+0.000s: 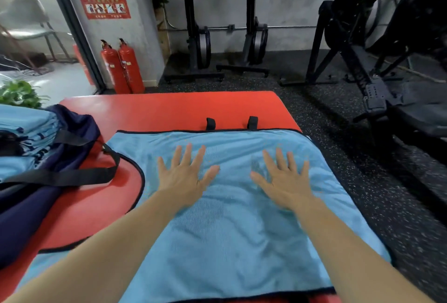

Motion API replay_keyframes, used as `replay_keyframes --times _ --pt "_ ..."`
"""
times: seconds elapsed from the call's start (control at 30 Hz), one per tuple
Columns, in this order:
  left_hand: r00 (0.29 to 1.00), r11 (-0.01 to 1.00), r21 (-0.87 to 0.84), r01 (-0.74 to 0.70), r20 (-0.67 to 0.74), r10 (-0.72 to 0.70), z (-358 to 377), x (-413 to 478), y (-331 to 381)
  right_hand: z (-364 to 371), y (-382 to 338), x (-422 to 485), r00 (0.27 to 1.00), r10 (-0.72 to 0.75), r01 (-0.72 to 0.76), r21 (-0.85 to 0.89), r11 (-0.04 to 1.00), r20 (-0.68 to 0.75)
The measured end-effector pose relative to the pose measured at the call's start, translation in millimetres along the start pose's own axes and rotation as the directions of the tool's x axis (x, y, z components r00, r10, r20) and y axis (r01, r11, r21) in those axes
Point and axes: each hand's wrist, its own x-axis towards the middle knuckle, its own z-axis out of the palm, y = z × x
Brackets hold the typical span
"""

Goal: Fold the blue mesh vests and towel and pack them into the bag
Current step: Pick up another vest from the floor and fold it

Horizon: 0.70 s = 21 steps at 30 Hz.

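A light blue mesh vest (229,237) with dark trim lies spread flat on the red table (169,106). Two short black straps (210,123) stick out past its far edge. My left hand (185,174) presses flat on the vest's upper middle, fingers straight and spread. My right hand (283,177) presses flat beside it to the right, also spread. A dark navy bag (55,172) with black straps lies open at the left. Folded light blue cloth (26,128) shows inside its mouth.
The table's right edge runs close to the vest; beyond it is dark speckled gym floor (338,157). Two red fire extinguishers (123,68) stand by the wall. Black exercise machines (377,60) stand behind and right. A green plant (19,94) sits far left.
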Motion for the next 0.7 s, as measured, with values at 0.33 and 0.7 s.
replay_keyframes --times 0.33,0.7 --pt "0.994 0.999 0.030 -0.010 0.106 0.007 13.8 -124.8 -3.9 17.5 -4.7 -112.1 0.987 0.158 -0.158 0.006 0.987 0.005" --pt "0.990 0.997 0.063 -0.042 0.139 0.033 16.9 -156.2 -17.2 28.8 7.9 -145.6 0.972 0.222 -0.224 0.019 0.974 0.079"
